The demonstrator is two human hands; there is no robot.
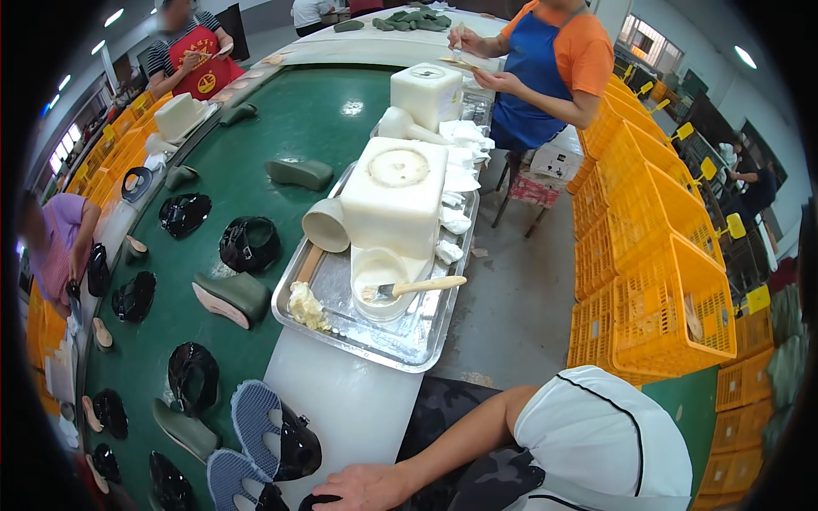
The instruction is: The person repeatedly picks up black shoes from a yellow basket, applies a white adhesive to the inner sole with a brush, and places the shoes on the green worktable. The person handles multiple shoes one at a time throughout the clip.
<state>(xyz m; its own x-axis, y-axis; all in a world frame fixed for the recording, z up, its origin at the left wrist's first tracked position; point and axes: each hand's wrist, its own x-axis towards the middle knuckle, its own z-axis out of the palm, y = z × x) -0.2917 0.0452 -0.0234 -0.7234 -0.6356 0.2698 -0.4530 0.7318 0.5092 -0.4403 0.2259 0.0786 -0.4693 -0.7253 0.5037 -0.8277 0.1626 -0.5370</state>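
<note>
My right hand (365, 487) is at the lower edge, its fingers closed over what looks like a black shoe upper (322, 501); most of that piece is cut off by the frame. My left hand is out of view. Left of my right hand lie glossy black shoe uppers (300, 450) with blue-grey patterned soles (257, 419) facing up. Beyond them stands a metal tray (400, 347) with a white plastic container (394, 183). A wooden-handled brush (417, 288) rests across the container's open spout. Pale yellowish paste (307, 307) lies in the tray's near left corner.
A green conveyor belt (315, 102) carries black uppers (249, 244) and dark green shoe lasts (234, 298). Stacked yellow crates (673, 298) stand to the right. One person in a blue apron (532, 77) works at far right; others work along the left side.
</note>
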